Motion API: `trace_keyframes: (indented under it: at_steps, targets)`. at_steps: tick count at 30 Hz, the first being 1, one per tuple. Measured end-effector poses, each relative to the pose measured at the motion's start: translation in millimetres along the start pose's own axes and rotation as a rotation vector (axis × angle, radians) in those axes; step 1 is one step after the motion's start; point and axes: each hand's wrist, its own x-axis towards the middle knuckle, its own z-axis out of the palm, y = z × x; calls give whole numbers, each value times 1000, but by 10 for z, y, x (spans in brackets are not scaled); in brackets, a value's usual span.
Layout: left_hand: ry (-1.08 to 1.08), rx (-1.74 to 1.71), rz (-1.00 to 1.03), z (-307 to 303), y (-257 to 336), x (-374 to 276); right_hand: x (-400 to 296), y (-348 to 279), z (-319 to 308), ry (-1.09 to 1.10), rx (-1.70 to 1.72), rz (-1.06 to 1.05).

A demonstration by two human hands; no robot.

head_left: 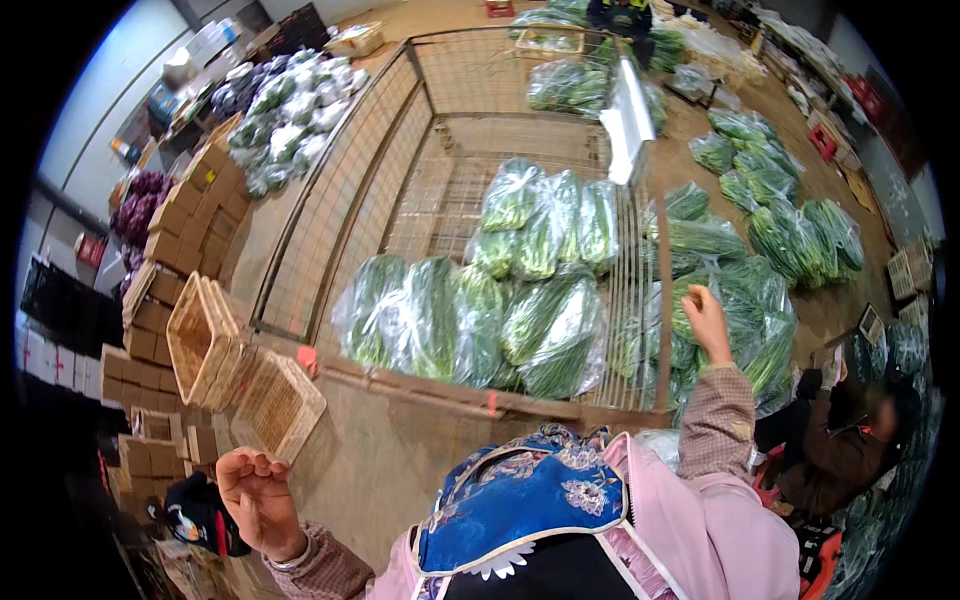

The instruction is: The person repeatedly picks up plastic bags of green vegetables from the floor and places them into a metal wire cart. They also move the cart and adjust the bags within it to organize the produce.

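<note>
My left hand (pixel 259 502) is raised at the lower left, its fingers loosely bent and the palm partly showing, with nothing in it. My right hand (pixel 707 319) reaches forward with curled fingers, just right of the side rail (pixel 663 315) of a wire-mesh cage (pixel 341 187). Behind that hand lies a heap of bagged green vegetables (pixel 757 300); whether the fingers touch or pinch anything cannot be told. Inside the cage, clear plastic bags of long leafy greens (pixel 431 319) lie side by side near its front edge, with more bagged greens (pixel 536 221) behind them.
Wicker-look baskets (pixel 281 401) stand on the floor left of the cage, near stacked cardboard boxes (pixel 184 225). White bagged produce (pixel 296 112) is piled at the far left. A person (pixel 847 442) sits low at the right; another person (pixel 621 19) is beyond the cage.
</note>
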Motion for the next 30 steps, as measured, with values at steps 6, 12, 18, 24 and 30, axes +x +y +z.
trace_keyframes:
  at_steps: [6,12,18,24,30]
  targets:
    - [306,41,11,-1243,585,-849,-740,-1142,1432,-524,-157,-180]
    - [476,9,37,-2079,1017,-1314,-1235,-1752,2256,-642,-232,-281]
    - [561,9,6,-2575,941,-1173,-1247,-2198,2756,-649,-291,-317]
    - [593,140,-100,-3040,1041,-663,-902,-2577,3633,-667,-294,-334]
    - [780,220,-111,-3545,1346,-272,-644,-3504,4823,-846,-242,-420]
